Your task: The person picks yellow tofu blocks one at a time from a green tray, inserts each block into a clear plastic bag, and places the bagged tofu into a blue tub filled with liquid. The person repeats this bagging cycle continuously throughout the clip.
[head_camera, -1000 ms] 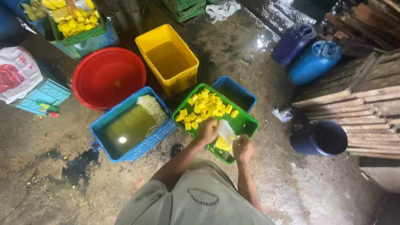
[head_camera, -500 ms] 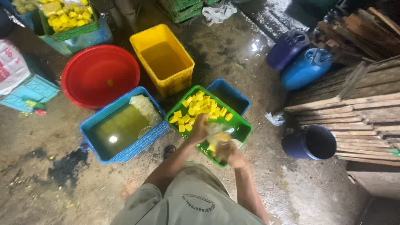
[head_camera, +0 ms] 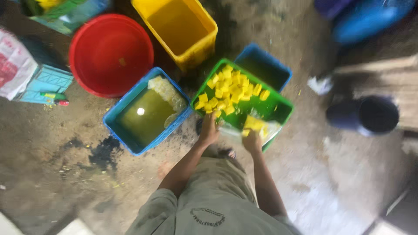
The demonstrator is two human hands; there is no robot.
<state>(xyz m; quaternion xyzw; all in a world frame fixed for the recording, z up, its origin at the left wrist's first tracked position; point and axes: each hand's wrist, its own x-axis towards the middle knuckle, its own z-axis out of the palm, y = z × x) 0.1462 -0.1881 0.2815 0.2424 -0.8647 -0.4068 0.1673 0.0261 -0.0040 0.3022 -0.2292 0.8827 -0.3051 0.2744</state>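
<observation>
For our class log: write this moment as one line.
left hand: green crate rim | right hand: clear bag, yellow cubes

Single head view, steep downward, hands (head_camera: 230, 135) near, floor (head_camera: 52, 174) below.

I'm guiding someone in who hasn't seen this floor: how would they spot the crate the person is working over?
Start at the big round red basin on the wet concrete floor, then pass the blue crate of murky liquid to its right. The next one is the green crate, under both hands. It alone is green and heaped with small yellow cubes.
</observation>
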